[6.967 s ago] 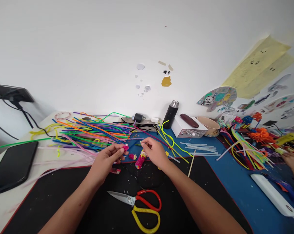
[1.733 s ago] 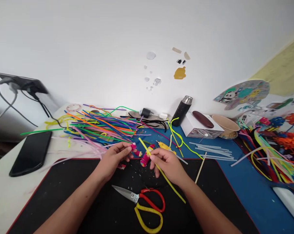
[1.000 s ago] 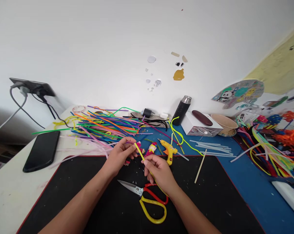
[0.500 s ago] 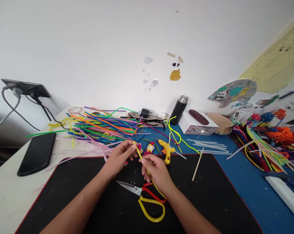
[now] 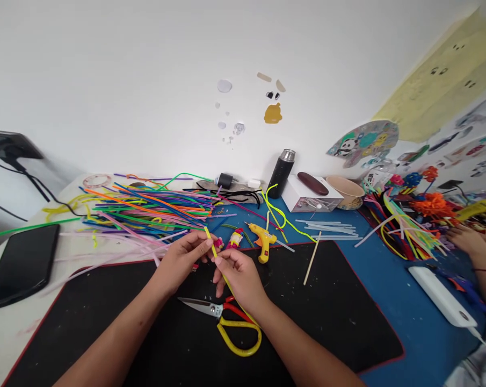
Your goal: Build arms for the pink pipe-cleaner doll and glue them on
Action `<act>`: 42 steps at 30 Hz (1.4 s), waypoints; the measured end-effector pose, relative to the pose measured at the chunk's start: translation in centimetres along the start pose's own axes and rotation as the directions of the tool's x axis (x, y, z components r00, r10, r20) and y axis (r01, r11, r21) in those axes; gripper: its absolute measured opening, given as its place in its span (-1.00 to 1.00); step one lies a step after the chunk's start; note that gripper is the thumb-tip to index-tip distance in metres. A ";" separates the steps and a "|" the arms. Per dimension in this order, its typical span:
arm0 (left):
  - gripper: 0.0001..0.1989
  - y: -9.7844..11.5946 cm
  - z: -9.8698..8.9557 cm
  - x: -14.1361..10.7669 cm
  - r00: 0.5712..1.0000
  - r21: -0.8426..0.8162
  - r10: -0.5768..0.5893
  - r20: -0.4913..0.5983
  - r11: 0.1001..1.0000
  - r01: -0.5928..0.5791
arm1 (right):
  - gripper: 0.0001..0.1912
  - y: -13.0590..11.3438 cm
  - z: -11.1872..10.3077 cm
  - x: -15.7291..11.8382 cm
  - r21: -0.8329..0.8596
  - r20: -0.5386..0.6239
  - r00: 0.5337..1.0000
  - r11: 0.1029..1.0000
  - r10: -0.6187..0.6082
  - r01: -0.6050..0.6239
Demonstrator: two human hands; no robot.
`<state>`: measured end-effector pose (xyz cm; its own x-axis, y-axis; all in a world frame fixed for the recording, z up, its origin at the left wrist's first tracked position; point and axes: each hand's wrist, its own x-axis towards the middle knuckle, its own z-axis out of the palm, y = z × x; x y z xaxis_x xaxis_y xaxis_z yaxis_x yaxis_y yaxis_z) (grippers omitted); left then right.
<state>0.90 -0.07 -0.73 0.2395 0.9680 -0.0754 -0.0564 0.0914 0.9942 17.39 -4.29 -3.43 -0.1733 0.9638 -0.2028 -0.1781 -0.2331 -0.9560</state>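
Observation:
A yellow pipe cleaner (image 5: pixel 229 286) runs slantwise through both hands, its upper tip rising between them. My left hand (image 5: pixel 190 257) pinches it near that tip with thumb and fingers. Lower down, my right hand (image 5: pixel 239 274) is closed on the same strand, whose tail passes under the wrist. Below the hands, scissors (image 5: pixel 210 308) with one red and one yellow handle lie on the black mat (image 5: pixel 315 328). Just beyond my fingers rests a small pink, yellow and white figure (image 5: pixel 235 238), partly hidden. A yellow glue gun (image 5: pixel 263 241) lies to its right.
Colourful pipe cleaners (image 5: pixel 158 207) are heaped at the back left, near a black phone (image 5: pixel 23 263). Clear glue sticks (image 5: pixel 327 228), a thin stick (image 5: pixel 312 258), a black flask (image 5: pixel 282 174) and a white box (image 5: pixel 311 198) lie rightward. Another person's hand (image 5: pixel 472 242) is at far right.
The camera view has swung to the right, so everything appears further left. Another person's arm has come into view at the right edge. Both hands keep their hold on the yellow pipe cleaner.

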 end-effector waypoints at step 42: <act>-0.61 -0.2 -0.6 0.2 1.000 -0.089 0.002 -0.021 0.996 -0.004 | -0.49 -1.7 -11.6 0.1 -0.453 -0.482 0.836 0.892 -0.264 0.021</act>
<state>0.41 0.21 -1.01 0.2191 0.9728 -0.0751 -0.1432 0.1082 0.9838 28.89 -2.32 -4.30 0.3690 0.9292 -0.0191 0.2759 -0.1291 -0.9525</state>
